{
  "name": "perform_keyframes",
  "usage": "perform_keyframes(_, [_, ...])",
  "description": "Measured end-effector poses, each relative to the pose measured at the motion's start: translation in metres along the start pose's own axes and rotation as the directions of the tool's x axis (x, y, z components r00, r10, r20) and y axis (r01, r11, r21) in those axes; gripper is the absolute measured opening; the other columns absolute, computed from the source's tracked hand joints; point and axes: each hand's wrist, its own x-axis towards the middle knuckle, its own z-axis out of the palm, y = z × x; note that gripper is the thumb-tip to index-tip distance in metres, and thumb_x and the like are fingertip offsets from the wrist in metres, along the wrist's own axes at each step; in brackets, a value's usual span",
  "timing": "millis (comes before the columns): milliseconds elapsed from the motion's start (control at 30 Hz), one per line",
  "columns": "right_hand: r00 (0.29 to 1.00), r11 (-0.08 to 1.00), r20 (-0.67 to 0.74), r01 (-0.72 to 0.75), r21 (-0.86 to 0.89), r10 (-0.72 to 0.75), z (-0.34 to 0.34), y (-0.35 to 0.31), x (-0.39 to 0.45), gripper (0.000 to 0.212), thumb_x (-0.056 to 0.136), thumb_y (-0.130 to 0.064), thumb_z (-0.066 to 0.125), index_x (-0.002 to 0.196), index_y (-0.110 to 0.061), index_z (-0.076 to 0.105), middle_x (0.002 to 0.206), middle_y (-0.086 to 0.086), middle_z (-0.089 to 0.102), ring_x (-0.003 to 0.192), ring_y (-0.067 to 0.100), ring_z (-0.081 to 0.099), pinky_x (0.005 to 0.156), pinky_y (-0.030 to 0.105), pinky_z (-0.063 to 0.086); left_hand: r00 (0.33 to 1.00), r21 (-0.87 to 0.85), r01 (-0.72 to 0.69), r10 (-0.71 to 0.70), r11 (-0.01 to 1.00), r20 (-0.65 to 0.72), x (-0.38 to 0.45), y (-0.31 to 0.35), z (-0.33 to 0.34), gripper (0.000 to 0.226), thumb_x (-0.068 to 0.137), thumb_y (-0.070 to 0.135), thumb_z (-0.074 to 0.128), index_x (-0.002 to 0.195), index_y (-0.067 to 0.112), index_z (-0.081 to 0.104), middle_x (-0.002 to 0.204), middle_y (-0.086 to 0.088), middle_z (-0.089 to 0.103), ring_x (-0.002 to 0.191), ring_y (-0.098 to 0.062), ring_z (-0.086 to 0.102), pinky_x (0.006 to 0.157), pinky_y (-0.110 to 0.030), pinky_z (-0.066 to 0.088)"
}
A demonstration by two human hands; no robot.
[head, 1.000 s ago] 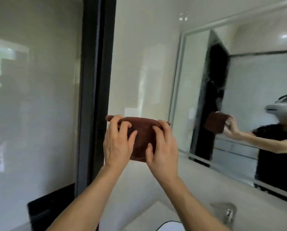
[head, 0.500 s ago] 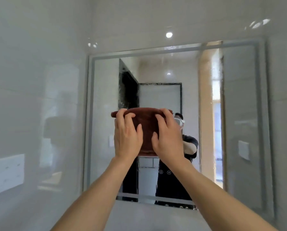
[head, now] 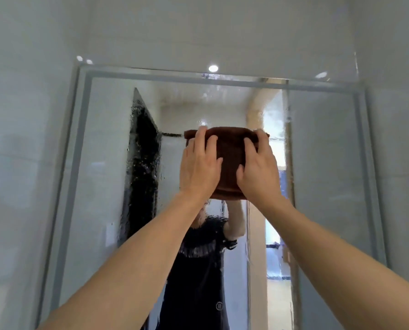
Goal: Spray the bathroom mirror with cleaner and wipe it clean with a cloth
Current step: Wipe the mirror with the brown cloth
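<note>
Cloth (head: 229, 163): brown, folded thick, soft nap, rounded top edge. You hold it high, in front of the upper middle of the mirror (head: 98, 163). Whether it touches the glass cannot be told.

Nearest: your two bare forearms, rising from the bottom corners and meeting at the cloth.

Left hand (head: 200, 166): fingers curled over the cloth's top left edge, palm flat on its near face, gripping.

Right hand (head: 258, 169): the same on the right, fingers hooked over the top, thumb along the near face, gripping. Both are full; neither has room for a bottle.

Change: a second ago you faced the side wall, the mirror off to your right. Half a second ago you squared up to it. Now your view tilts up and the cloth sits higher against the glass, near the top band. The grip is unchanged. Judgement: spraying looks done, and you are set to start the wipe from the top.

Mirror, farther: flat rectangle with a pale frosted border. Droplets and runs bead on the surface, thickest over the dark reflected doorway at left and along the top edge. These wet patches are what remains to clear.

Wall (head: 20, 139), around the mirror: glossy pale tile, smooth, with ceiling lights glinting in it.
</note>
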Motion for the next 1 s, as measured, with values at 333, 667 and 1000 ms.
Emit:
perform_keyframes(333, [1.000, 0.993, 0.001, -0.017, -0.120, 0.017, 0.053, -0.009, 0.002, 0.059, 0.086, -0.020, 0.058, 0.142, -0.009, 0.044, 0.150, 0.019, 0.037, 0.134, 0.038, 0.039, 0.108, 0.053, 0.038, 0.972, 0.081, -0.180, 0.165, 0.980, 0.164, 0.008, -0.027, 0.022, 0.055, 0.092, 0.035, 0.062, 0.144, 0.020, 0.049, 0.164, -0.007, 0.017, 0.131, -0.029, 0.041, 0.106, -0.042, 0.041])
perform_keyframes(667, [0.990, 0.988, -0.080, -0.124, -0.090, 0.117, 0.095, -0.023, 0.009, 0.068, 0.097, -0.053, 0.033, 0.154, -0.016, 0.031, 0.160, 0.010, 0.029, 0.150, 0.032, 0.018, 0.119, 0.059, 0.010, 0.991, -0.104, -0.135, 0.135, 0.985, 0.001, 0.013, -0.053, -0.025, 0.025, 0.083, 0.006, 0.059, 0.107, 0.012, 0.059, 0.126, -0.005, 0.047, 0.093, -0.019, 0.058, 0.067, -0.041, 0.056])
perform_keyframes(1000, [0.997, 0.984, -0.041, 0.054, -0.168, -0.061, 0.088, 0.002, 0.026, 0.069, 0.098, -0.053, 0.033, 0.153, -0.013, 0.031, 0.155, 0.018, 0.034, 0.149, 0.036, 0.020, 0.121, 0.053, 0.013, 0.997, 0.180, -0.077, 0.080, 0.981, -0.011, 0.009, -0.074, -0.056, 0.021, 0.086, 0.014, 0.063, 0.106, 0.010, 0.063, 0.112, -0.009, 0.057, 0.091, -0.028, 0.057, 0.078, -0.041, 0.049])
